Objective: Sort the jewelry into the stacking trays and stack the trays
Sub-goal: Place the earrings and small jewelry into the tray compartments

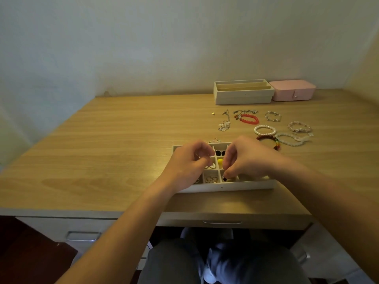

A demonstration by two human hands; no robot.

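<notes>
Where the right hand (246, 158) curls, tray (225, 186) lies beneath.

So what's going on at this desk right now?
A person is sorting small jewelry into a white compartment tray on the wooden desk. The right hand pinches a small dark piece over a near compartment. The left hand has its fingers curled above the tray, and whether they hold anything is unclear. A white pearl bracelet and other bracelets and chains lie loose beyond. A white slotted tray and a pink box sit at the back.
</notes>
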